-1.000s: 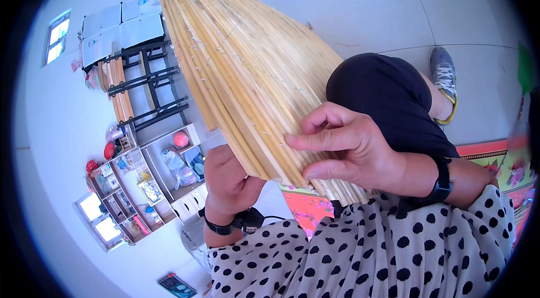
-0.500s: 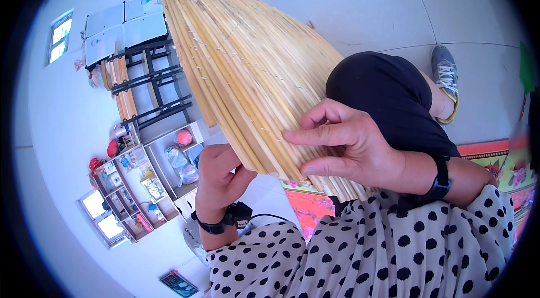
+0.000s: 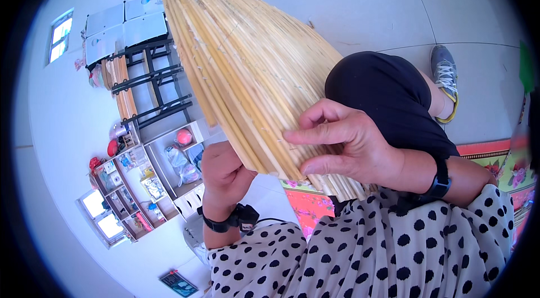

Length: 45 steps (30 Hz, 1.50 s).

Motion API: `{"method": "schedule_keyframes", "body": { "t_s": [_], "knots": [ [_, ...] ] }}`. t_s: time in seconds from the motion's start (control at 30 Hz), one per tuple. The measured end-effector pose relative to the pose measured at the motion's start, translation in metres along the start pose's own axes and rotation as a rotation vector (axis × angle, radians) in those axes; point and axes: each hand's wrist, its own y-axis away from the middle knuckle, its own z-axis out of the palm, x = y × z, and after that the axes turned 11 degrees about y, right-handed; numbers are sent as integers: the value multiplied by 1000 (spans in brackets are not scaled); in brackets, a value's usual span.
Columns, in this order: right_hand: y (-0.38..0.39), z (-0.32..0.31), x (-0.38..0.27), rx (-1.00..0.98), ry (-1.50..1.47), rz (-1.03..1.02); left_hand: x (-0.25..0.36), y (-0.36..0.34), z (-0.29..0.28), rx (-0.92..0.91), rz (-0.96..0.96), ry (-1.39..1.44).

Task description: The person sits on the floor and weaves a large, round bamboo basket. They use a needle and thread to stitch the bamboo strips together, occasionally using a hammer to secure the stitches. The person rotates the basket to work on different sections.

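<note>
1. The right hand (image 3: 360,149) is at the straw mat (image 3: 247,67), thumb and forefinger spread apart, both tips touching the stalks near its lower end.
2. The left hand (image 3: 226,171) is at the mat's lower left edge, fingers curled and partly hidden; I can't tell whether they grip it.
3. The mat slants up before the person, beside a bent knee (image 3: 371,81) in dark cloth.
4. Farther out, a grey shoe (image 3: 444,75) stands on the tiled floor (image 3: 484,11).

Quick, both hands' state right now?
Left hand: curled at edge of stalk mat, partly hidden; grip unclear.
Right hand: open, thumb and forefinger apart at the mat.
</note>
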Motion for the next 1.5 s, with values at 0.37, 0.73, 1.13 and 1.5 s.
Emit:
{"method": "schedule_keyframes", "body": {
  "t_s": [0.37, 0.73, 1.13, 1.5],
  "knots": [
    [1, 0, 2, -14, 8, -24, 11, -3, 9, 2, -64, -17],
    [5, 1, 3, 34, 101, -76, 43, 0, 43, 342, -508, 385],
    [28, -2, -20, 45, 438, -100, 43, -5, -5, 362, 25, -586],
    [81, 32, -67, -12, 508, -205, 37, -58, -28, -314, 393, -913]
  ]
}}
